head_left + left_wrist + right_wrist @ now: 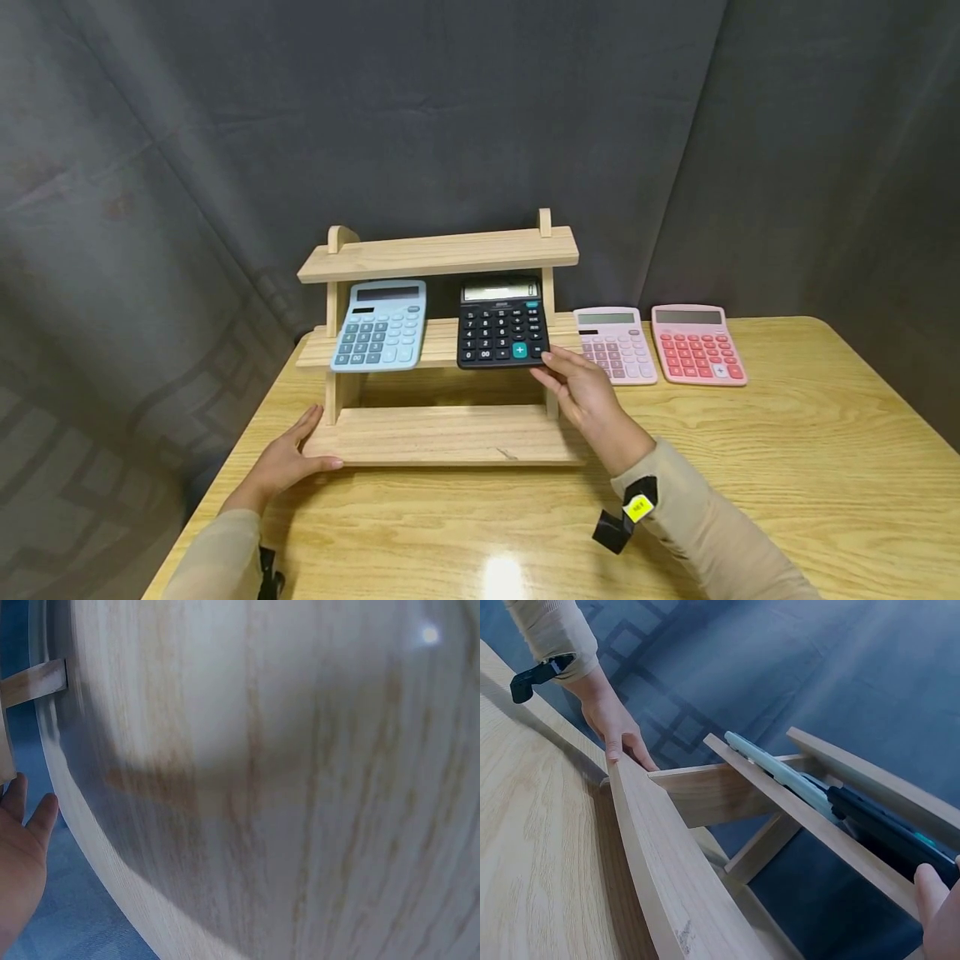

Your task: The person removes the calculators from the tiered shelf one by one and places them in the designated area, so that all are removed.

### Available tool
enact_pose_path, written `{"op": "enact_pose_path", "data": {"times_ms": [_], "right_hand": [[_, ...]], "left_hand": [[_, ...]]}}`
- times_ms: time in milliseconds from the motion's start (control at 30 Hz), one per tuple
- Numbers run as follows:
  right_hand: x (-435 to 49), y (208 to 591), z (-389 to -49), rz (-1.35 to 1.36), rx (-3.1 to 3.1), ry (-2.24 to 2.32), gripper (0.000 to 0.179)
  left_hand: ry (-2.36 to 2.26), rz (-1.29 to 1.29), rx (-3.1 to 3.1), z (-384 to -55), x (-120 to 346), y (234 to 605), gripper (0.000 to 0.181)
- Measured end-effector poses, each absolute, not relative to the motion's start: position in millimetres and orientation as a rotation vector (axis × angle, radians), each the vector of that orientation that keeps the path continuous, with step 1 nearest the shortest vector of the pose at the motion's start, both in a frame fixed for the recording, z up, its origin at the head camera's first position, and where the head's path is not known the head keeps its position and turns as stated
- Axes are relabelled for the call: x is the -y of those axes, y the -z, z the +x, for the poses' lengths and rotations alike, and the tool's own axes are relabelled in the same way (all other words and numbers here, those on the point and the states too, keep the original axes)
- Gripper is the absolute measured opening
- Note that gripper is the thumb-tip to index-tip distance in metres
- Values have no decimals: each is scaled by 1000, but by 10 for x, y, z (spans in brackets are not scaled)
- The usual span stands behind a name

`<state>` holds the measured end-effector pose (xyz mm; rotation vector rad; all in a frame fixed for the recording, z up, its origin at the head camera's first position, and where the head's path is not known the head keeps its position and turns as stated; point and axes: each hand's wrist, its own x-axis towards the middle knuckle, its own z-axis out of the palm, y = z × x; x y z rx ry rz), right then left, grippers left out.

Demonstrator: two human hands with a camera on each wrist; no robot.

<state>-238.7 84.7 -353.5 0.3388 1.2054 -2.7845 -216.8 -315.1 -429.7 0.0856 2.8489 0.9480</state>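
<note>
A black calculator (498, 325) leans on the middle board of a three-tier wooden shelf (457, 433), right of a light blue calculator (380, 325). My right hand (588, 392) holds the black calculator by its lower right corner. From the side, in the right wrist view, that calculator (885, 829) tilts back between the middle and top boards, with my right fingertips at its near end. My left hand (288, 458) grips the left end of the bottom board, thumb along the front edge and fingers at the side, as the right wrist view also shows.
Right of the shelf, a pale pink calculator (615, 346) and a coral-pink calculator (699, 344) lie side by side on the wooden table (810, 467). A dark grey curtain (465, 108) hangs behind the table and along its left side.
</note>
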Motion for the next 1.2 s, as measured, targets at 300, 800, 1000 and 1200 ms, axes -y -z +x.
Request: {"op": "enact_pose_path", "data": {"times_ms": [300, 800, 1000, 1200], "right_hand": [[-924, 3546, -2334, 325, -1192, 2763, 44], [-1057, 3549, -2195, 228, -1150, 2767, 45], [-1124, 3505, -2138, 231, -1075, 2787, 27], [-1205, 3469, -2089, 223, -1080, 2793, 31]], "left_hand": [[-959, 90, -2854, -2187, 3160, 4308, 103], [-962, 71, -2835, -2152, 3144, 4302, 102], [-954, 80, -2841, -2152, 3142, 4304, 102], [-955, 90, -2849, -2165, 3152, 4300, 102]]}}
